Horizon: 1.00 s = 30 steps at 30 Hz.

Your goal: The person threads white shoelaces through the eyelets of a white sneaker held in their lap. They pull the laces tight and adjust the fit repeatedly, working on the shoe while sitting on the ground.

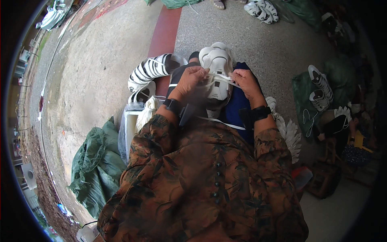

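Observation:
A white shoe upper [215,60] with mesh panels and a small dark label rests between my knees, other white pieces showing just beyond it. White lace [221,76] runs across its front. My left hand [192,80] pinches the lace on the left side, fingertips together. On the opposite side my right hand [245,82] pinches the lace too, so a stretch of it spans the gap between both hands. To the left of my knee lies a curved stack of white and black shoe uppers [150,71]. A bundle of white laces [148,111] hangs by my left forearm.
A green sack [98,161] slumps at my left, next to a clear plastic bag [123,129]. More white uppers [288,135] lie at my right. Farther right, a co-worker sits near a green sheet with striped uppers [321,88]. Another stack [262,11] lies ahead near bare feet.

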{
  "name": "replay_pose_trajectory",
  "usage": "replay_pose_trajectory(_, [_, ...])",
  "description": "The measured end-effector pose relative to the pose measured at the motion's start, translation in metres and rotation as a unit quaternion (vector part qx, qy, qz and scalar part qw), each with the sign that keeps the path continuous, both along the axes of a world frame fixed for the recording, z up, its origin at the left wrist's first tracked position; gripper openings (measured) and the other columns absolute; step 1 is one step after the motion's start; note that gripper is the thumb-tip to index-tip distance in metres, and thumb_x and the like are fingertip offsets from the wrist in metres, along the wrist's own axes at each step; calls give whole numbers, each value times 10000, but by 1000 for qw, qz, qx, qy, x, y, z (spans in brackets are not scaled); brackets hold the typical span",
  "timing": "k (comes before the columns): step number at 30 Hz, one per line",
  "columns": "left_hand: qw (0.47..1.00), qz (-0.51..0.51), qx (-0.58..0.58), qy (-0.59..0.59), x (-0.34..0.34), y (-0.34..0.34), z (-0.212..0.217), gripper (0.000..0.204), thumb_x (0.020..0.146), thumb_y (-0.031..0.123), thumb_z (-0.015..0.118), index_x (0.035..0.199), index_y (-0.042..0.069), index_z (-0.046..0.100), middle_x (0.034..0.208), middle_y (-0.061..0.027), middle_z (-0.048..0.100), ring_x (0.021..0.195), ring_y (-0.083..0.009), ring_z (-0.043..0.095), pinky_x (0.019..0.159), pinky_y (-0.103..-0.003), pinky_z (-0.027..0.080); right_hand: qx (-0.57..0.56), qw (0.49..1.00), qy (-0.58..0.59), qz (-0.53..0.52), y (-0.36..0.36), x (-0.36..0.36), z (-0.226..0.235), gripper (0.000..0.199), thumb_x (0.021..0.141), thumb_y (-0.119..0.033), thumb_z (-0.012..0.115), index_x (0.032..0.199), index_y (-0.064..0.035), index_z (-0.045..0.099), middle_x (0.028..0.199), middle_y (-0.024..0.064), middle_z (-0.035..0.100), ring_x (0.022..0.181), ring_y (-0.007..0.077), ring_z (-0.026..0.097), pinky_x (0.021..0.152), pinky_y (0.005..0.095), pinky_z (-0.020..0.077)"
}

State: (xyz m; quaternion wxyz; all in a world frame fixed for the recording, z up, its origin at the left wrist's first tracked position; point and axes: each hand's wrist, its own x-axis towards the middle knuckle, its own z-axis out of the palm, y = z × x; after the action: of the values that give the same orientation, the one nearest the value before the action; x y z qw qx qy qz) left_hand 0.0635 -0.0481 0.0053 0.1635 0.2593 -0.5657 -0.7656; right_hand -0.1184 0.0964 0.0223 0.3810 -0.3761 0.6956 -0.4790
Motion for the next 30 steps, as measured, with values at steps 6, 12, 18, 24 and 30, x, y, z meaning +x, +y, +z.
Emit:
replay_pose_trajectory(6, [1000,-8,-14,17,1,-3,-6,230,879,235,561,744,52,597,690,38,527,652,-59,480,637,-204,390,21,984,166,58,7,0,7,54,734,-31,614,700,-43,574,667,-24,533,616,57,449,571,216,370])
replay_pose_trajectory(12, [1000,-5,-12,-1,0,-4,-10,174,842,191,579,746,48,603,697,32,554,644,-58,507,609,-199,393,-70,997,0,-21,-1,0,-2,40,757,-45,625,772,-17,601,733,-28,562,672,60,486,630,223,395])
replay_pose_trajectory(18, [945,75,-293,-122,-11,1,-26,166,781,153,631,762,-10,602,642,-58,583,580,-117,524,560,-280,438,-105,992,-48,-57,1,8,-18,115,764,-79,649,753,26,604,711,18,620,662,102,549,595,266,426])
replay_pose_trajectory(24, [862,102,-477,-135,-2,17,-6,265,806,210,652,930,-14,582,632,-113,572,566,-168,536,585,-318,454,-47,986,144,-64,19,8,-14,58,814,-44,598,868,-36,576,681,-11,544,595,72,485,522,212,379])
replay_pose_trajectory(30, [954,163,-244,-58,36,-11,-22,251,780,59,678,1004,0,581,793,-51,618,675,-101,567,625,-243,471,-132,944,-195,-231,52,-18,-16,83,767,3,594,833,-43,573,674,2,543,553,93,520,492,233,408])
